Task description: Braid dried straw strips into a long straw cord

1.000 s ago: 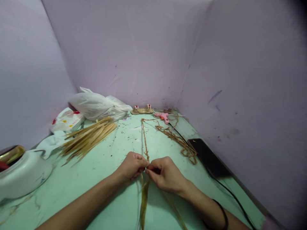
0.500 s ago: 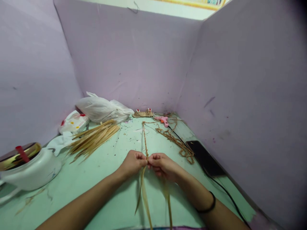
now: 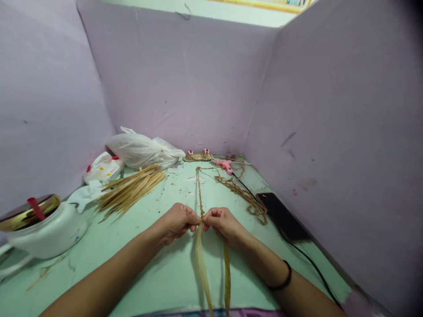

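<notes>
A thin brown braid [image 3: 199, 190] of dried plant fibre runs from the back of the table toward me. At its near end my left hand [image 3: 180, 221] pinches the braid from the left, thumb and forefinger closed. My right hand [image 3: 222, 223] pinches the same spot from the right, its fingers curled. One pale flat strand [image 3: 201, 259] hangs down from between the fingertips to the table's front edge. A darker strand [image 3: 227, 277] trails from under my right hand. The exact crossing of the strands is hidden by the fingertips.
Loose dried strips [image 3: 132, 192] lie at left, near a white bag [image 3: 142, 149] and a white enamel pot [image 3: 49, 237]. To the right are coiled braid [image 3: 244, 193], a pink glue gun [image 3: 225, 165] and a phone [image 3: 280, 215] with a cable. Woven slippers [image 3: 197, 157] sit at the back.
My left hand has shifted slightly left and turned, its fingers now more bunched. A strand that hung at the left below the braid no longer shows there. The right hand's strand swung left.
</notes>
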A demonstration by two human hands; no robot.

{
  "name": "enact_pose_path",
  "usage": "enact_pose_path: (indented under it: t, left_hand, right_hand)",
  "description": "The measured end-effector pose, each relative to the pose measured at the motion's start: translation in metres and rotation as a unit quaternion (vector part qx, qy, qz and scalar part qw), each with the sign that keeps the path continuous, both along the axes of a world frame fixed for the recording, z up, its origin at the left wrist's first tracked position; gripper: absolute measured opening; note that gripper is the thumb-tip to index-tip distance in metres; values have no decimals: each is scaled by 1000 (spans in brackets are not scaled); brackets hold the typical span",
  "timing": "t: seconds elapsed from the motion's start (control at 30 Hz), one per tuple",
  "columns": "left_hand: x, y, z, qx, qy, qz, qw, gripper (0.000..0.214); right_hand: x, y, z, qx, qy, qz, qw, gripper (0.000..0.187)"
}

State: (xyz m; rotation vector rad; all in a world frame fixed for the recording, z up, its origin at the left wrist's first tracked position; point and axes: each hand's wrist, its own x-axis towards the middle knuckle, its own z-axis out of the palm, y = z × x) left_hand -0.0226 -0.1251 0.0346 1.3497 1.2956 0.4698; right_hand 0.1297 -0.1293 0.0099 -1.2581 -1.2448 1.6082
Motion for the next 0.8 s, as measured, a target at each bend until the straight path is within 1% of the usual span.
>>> enact_pose_path:
  t: [0.03,0.07,0.1,0.13,0.17,0.2,0.23,0.27,0.3,0.33,0.37,0.4,0.43,0.47,0.5,0.53,0.57,0.6,0.63,0.67,0.73,0.8]
  left_hand:
    - [4,-4,-2,35,17,-4,999,16]
    - [8,-10,-5,95,53,-10,994,16]
    - [13,-16,-8,172,106,-20,979,17]
    - [18,-22,-12,257,174,-32,950,19]
    - [23,-29,-16,332,245,-51,909,20]
    - [26,-35,-20,383,310,-77,866,22]
    - [29,-40,-24,419,364,-103,825,25]
    - [31,-44,-27,439,402,-127,794,28]
    - [32,-47,-29,453,418,-148,773,30]
    - [31,-47,-30,470,410,-159,765,29]
    - [30,-46,-29,489,380,-154,770,27]
    - [28,-42,-28,504,335,-125,786,25]
    - [26,-38,-25,506,281,-74,812,23]
    - [24,-32,-22,491,219,-14,843,23]
    - [21,-26,-18,444,169,64,878,22]
    - [19,-20,-15,369,127,120,913,23]
    - [18,-15,-12,269,87,121,951,25]
    - [17,-10,-11,166,44,87,981,27]
    - [16,-6,-11,82,0,45,996,27]
    - [16,-3,-12,29,-37,31,998,23]
    - [15,1,-16,-20,-94,45,994,17]
    - [14,5,-20,-52,-135,39,989,15]
  right_hand:
    - [0,0,-1,-1,8,-1,1000,2]
    - [-1,-1,-2,-4,16,-4,1000,1]
    - [-1,-1,-4,-12,22,-11,1000,1]
    - [-2,-2,-6,-19,27,-19,999,1]
    - [-2,-2,-8,-27,32,-28,999,2]
    - [-3,-3,-9,-32,39,-38,998,2]
    - [-4,-3,-11,-35,48,-44,997,3]
    - [-4,-3,-12,-34,62,-48,996,5]
    - [-5,-3,-12,-31,78,-52,995,7]
    - [-5,-3,-13,-25,95,-54,994,9]
    - [-6,-3,-13,-17,111,-57,992,10]
    - [-5,-2,-12,-10,122,-58,991,11]
    - [-5,-2,-12,-3,126,-54,991,11]
    - [-4,-1,-11,1,121,-46,992,11]
    - [-3,-1,-10,4,113,-37,993,11]
    - [-2,-1,-9,8,104,-25,994,11]
    - [-1,-2,-9,9,97,-15,995,13]
    - [-1,-2,-9,10,96,-11,995,14]
    - [0,-3,-10,10,101,-9,995,15]
    - [0,-3,-10,3,109,-6,994,17]
    - [0,-2,-12,-5,100,-5,995,19]
    - [1,-1,-14,-13,90,-11,996,19]
